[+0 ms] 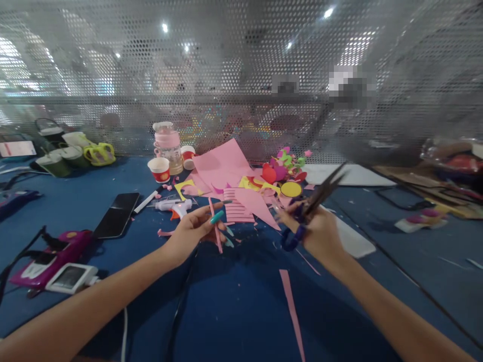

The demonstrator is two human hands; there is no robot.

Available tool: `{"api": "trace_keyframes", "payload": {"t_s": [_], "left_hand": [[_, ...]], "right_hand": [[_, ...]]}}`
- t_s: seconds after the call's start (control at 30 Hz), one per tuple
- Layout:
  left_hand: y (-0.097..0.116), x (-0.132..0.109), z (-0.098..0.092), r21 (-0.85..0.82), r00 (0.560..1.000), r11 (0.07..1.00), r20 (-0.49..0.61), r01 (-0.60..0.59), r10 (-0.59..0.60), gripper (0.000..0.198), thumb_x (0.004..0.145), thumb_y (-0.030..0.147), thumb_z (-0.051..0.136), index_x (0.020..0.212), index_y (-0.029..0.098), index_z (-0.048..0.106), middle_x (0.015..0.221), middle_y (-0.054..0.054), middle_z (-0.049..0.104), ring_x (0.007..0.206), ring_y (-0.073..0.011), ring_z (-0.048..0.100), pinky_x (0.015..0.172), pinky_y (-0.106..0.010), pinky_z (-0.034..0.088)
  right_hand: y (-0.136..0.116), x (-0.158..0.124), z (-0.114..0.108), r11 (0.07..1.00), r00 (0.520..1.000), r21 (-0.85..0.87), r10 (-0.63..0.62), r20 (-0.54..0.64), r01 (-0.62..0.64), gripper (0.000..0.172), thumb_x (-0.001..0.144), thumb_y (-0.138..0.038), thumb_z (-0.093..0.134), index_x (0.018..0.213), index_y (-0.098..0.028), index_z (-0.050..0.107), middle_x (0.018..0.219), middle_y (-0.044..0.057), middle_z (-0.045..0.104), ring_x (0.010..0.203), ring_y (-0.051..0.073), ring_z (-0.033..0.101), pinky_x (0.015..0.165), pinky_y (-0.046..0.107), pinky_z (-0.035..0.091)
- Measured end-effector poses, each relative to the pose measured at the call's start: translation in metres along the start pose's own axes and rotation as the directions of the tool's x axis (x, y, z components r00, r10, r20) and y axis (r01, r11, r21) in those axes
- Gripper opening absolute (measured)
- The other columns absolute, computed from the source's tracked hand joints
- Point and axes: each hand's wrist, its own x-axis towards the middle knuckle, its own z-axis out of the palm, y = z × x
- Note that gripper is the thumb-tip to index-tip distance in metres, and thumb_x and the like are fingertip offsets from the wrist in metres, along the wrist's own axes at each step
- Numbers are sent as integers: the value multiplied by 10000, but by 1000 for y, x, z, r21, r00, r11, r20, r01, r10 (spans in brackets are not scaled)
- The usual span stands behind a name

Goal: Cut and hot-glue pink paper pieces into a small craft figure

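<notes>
The left hand (199, 226) pinches a thin pink strip (218, 239); the right hand (322, 234) holds blue-handled scissors (316, 200), blurred, pointing up and away. Lined paper (234, 212) lies beyond, between the hands. A glue gun (173, 205) and a phone (117, 215) lie on the blue table (237, 317), farther left.

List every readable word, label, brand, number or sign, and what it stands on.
No text is readable.
Front red-and-white paper cup: round emblem, too blurred.
White-and-pink flat rectangle, far left: any print too small.
Pink striped paper sheet: dark lines, no letters visible.
</notes>
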Motion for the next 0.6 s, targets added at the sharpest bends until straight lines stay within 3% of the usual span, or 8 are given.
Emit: {"api": "trace_keyframes", "payload": {"t_s": [0.1, 0.2, 0.33, 0.4, 0.5, 0.6], "left_hand": [[0, 0, 0, 21, 1000, 1000, -8, 1, -1, 388, 679, 229, 665, 1048, 158, 568, 674, -7, 643, 560, -135, 638, 548, -257, 537], [-1, 1, 0, 56, 999, 998, -34, 23, -21, 309, 678, 230, 663, 963, 144, 582, 664, -6, 646, 532, -131, 638, 540, -250, 534], [-3, 1, 0, 95, 997, 994, -69, 49, -43, 286, 658, 243, 678, 907, 146, 578, 676, -13, 659, 539, -150, 653, 541, -253, 540], [-4, 0, 1, 106, 995, 992, -86, 63, -53, 267, 637, 251, 693, 854, 144, 580, 679, -17, 664, 551, -158, 659, 539, -250, 541], [-7, -3, 5, 110, 991, 989, -101, 97, -86, 245, 606, 259, 715, 765, 135, 578, 665, -24, 672, 580, -157, 665, 521, -216, 533], [-7, -5, 10, 88, 989, 988, -85, 126, -118, 265, 594, 251, 726, 787, 134, 587, 671, -26, 683, 615, -154, 668, 524, -202, 530]], "right_hand": [[-1, 2, 0, 845, 999, -534, -31, -31, 9, 309, 638, -491, 582, 680, -186, 553, 623, 99, 637, 611, 266, 608, 531, 336, 414], [-3, 2, 0, 701, 995, -712, 23, 93, 50, 292, 680, -444, 551, 751, -163, 586, 708, 144, 663, 663, 288, 622, 512, 316, 392], [4, 6, 2, 739, 944, -664, 131, 304, 111, 137, 662, -297, 585, 718, -176, 617, 704, 105, 682, 669, 254, 635, 507, 275, 404], [10, 9, 1, 798, 923, -577, 70, 377, 175, 181, 631, -245, 619, 796, -174, 635, 777, 88, 694, 712, 236, 640, 556, 265, 433], [17, 14, -4, 867, 894, -431, -36, 448, 251, 231, 652, -304, 628, 845, -179, 649, 834, 71, 697, 720, 211, 642, 591, 263, 457], [16, 15, -10, 843, 903, -432, -137, 407, 322, 229, 749, -372, 527, 750, -187, 662, 743, 71, 693, 640, 199, 631, 570, 278, 447]]}}
